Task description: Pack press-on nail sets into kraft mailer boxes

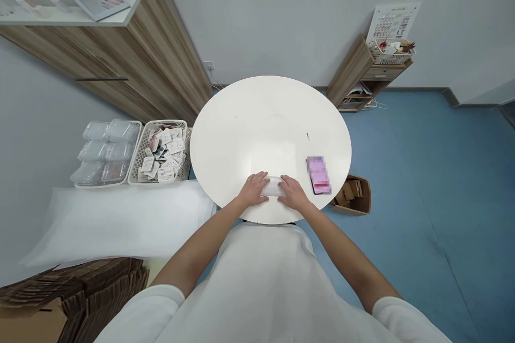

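Note:
A small clear plastic box (272, 186) lies at the near edge of the round white table (265, 123). My left hand (253, 189) grips its left end with curled fingers. My right hand (293, 193) grips its right end the same way. What the box contains is too small to tell. A pink and purple phone-sized item (318, 174), blurred, lies flat on the table just right of my right hand.
A white basket of small carded packets (161, 153) and a tray of clear plastic boxes (105, 153) sit to the left. An open cardboard box (353, 194) stands on the blue floor at the right. Flat cardboard (68, 292) is stacked near left. Wooden cabinets line the wall.

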Demonstrator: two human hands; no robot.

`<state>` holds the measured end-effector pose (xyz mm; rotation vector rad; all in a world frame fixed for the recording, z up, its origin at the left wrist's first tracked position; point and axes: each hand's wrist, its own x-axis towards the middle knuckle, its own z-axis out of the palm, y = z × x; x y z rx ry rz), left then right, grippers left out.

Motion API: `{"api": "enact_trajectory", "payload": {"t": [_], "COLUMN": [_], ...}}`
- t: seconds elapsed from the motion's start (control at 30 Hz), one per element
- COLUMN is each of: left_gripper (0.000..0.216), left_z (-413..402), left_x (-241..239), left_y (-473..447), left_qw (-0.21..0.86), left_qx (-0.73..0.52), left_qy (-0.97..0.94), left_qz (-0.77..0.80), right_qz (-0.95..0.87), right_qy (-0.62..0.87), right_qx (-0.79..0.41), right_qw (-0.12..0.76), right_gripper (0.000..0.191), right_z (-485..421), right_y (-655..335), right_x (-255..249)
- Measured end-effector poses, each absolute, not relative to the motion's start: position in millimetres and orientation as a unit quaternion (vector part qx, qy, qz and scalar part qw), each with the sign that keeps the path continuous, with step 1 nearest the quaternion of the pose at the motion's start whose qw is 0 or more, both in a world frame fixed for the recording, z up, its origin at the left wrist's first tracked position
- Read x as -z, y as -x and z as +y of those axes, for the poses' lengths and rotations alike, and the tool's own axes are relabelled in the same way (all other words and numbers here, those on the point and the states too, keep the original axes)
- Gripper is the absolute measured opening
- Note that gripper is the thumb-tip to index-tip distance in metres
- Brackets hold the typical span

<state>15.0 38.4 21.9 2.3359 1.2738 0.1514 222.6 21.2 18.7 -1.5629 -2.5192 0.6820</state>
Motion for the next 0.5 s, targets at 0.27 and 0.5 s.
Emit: {"api": "enact_trajectory", "payload": {"t": [0.27, 0.5], "left_gripper": [0.054, 0.050], "left_z": [33, 8], "left_x": [-22, -36], "left_y": [-26, -11], "left_qw": [0.260, 0.318], "left_qx": [-0.017, 0.013], "left_qy": [-0.853, -0.843], "left_qz": [0.453, 0.433], "right_qz": [-0.824, -0.811], "right_qy": [0.502, 0.470], "right_qx": [-0.263, -0.349], "right_qw": [0.023, 0.019], "right_gripper": [0.048, 0.048], "right_z": [20, -9], "right_y": [-214, -217], "right_x": [-14, -23]}}
